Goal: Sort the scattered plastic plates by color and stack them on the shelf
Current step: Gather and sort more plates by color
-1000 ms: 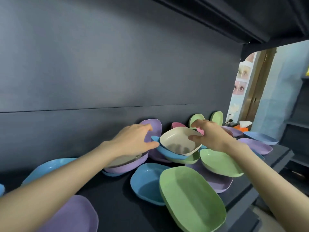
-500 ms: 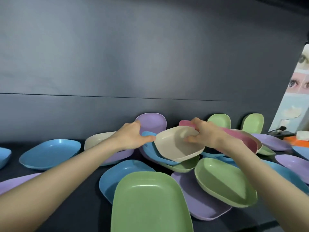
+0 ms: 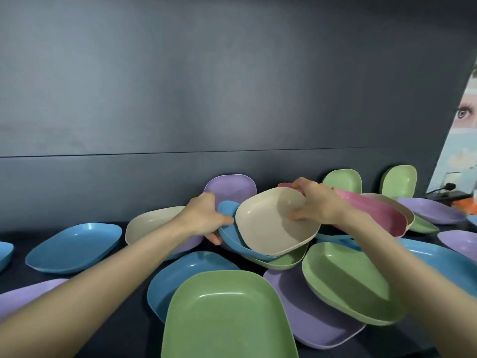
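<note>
Plastic plates in several colours lie scattered on a dark shelf (image 3: pixel 124 329). My right hand (image 3: pixel 316 202) grips the far rim of a cream plate (image 3: pixel 268 226), tilted toward me above the pile. My left hand (image 3: pixel 204 218) holds the left edge of a blue plate (image 3: pixel 231 236) just beneath it. Under those sits a green plate (image 3: pixel 286 260). Another cream plate (image 3: pixel 152 223) lies behind my left wrist on a purple one. A pink plate (image 3: pixel 374 210) rests to the right of my right hand.
A large green plate (image 3: pixel 227 319) lies nearest me, with blue (image 3: pixel 185 275), purple (image 3: pixel 317 319) and green (image 3: pixel 348 282) plates around it. A blue plate (image 3: pixel 74 246) sits at left. Purple (image 3: pixel 232 187) and green (image 3: pixel 343 180) plates lean against the back wall (image 3: pixel 232 99).
My right hand has lifted and tilted the cream plate further up off the pile. My left hand has closed on the blue plate's edge. The view has swung left.
</note>
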A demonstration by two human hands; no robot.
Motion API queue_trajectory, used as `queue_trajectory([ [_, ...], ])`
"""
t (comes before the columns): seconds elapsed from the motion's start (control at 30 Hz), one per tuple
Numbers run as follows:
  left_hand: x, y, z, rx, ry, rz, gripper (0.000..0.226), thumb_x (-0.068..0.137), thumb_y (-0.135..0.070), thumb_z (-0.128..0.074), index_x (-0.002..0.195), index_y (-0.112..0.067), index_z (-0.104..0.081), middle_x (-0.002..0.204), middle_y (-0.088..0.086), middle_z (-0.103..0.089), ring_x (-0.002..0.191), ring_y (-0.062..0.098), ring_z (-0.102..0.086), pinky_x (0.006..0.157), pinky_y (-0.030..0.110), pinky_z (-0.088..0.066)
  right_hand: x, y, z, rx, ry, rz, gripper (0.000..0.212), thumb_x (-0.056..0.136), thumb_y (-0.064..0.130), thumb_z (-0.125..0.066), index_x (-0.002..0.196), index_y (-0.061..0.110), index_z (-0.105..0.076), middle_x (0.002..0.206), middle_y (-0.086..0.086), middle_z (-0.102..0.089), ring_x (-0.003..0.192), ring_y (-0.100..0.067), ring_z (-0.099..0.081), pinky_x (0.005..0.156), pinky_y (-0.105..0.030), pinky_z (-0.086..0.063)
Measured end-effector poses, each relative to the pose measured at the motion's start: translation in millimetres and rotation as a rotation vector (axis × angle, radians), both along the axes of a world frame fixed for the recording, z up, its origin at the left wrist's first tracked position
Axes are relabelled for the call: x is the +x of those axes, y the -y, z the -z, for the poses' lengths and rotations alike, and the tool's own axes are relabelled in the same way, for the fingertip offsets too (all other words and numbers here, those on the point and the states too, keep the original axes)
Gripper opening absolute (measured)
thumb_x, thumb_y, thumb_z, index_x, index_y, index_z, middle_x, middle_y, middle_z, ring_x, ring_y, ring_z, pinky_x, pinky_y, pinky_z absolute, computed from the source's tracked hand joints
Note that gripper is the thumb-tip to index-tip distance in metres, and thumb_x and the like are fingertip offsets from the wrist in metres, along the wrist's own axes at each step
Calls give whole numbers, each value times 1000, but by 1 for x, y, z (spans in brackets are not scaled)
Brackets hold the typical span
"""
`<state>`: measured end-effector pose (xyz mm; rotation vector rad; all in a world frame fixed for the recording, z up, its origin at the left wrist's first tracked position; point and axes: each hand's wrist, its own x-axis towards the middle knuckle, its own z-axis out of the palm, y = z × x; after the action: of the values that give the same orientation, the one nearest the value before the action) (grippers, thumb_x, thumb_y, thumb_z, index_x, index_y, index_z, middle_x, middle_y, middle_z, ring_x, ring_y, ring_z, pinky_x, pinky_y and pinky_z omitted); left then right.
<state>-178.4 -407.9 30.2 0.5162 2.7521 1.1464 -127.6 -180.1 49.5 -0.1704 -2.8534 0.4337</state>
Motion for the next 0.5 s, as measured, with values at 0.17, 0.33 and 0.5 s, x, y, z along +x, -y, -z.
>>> queue_trajectory([
  [0.17, 1, 10, -5, 33, -165, -75, 33, 84, -9, -55, 117, -5, -48, 88, 10, -65, 43, 18, -64, 54, 28, -54, -6, -2, -1, -262, -151, -24, 39, 71, 25, -78, 105, 14, -60, 94, 1, -63, 93, -26, -60, 79, -39, -51],
  [0.33, 4, 30, -16, 23, -388, -184, 13, 82, -6, -50, 89, -4, -60, 72, 11, -66, 61, 30, -65, 66, 39, -55, -4, 6, -6, -493, -306, -88, 22, 79, 20, -72, 97, 9, -67, 91, -4, -70, 85, -25, -65, 69, -35, -53],
  [0.5, 13, 54, -25, 119, -509, -294, 12, 87, -11, -48, 94, -5, -57, 70, 6, -59, 72, 34, -58, 65, 37, -51, 1, 18, -14, -639, -430, -157, 19, 82, 19, -68, 100, 14, -64, 93, -2, -69, 86, -25, -64, 70, -37, -53],
])
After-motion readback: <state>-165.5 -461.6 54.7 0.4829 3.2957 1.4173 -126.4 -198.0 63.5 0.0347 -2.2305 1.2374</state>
